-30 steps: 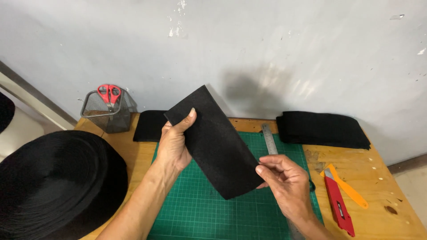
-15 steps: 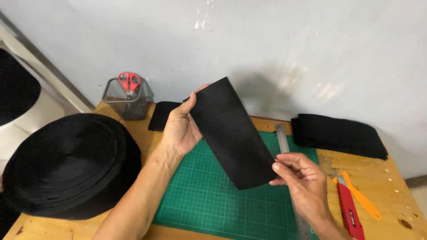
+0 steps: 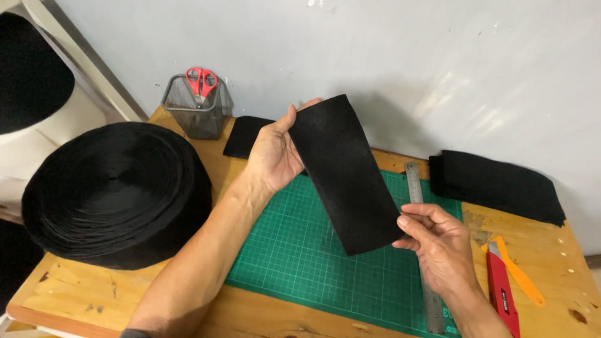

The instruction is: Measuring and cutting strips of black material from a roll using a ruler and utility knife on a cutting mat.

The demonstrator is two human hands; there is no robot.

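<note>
I hold a black rectangular fabric strip [image 3: 344,172] in the air above a green cutting mat [image 3: 294,250]. My left hand [image 3: 275,153] grips its upper end from behind, thumb along the top edge. My right hand [image 3: 435,241] pinches the lower right corner between thumb and fingers. The strip slants from upper left down to lower right.
A large roll of black fabric [image 3: 116,191] fills the table's left side. A mesh cup with red scissors [image 3: 199,103] stands at the back. Black pieces lie at the back [image 3: 244,134] and stacked at right [image 3: 498,184]. A steel ruler [image 3: 414,188], red utility knife [image 3: 501,294] and orange tool [image 3: 519,278] lie at right.
The view has swung left and down, showing more of the big roll. The strip stays held by both hands, now slightly lower over the mat.
</note>
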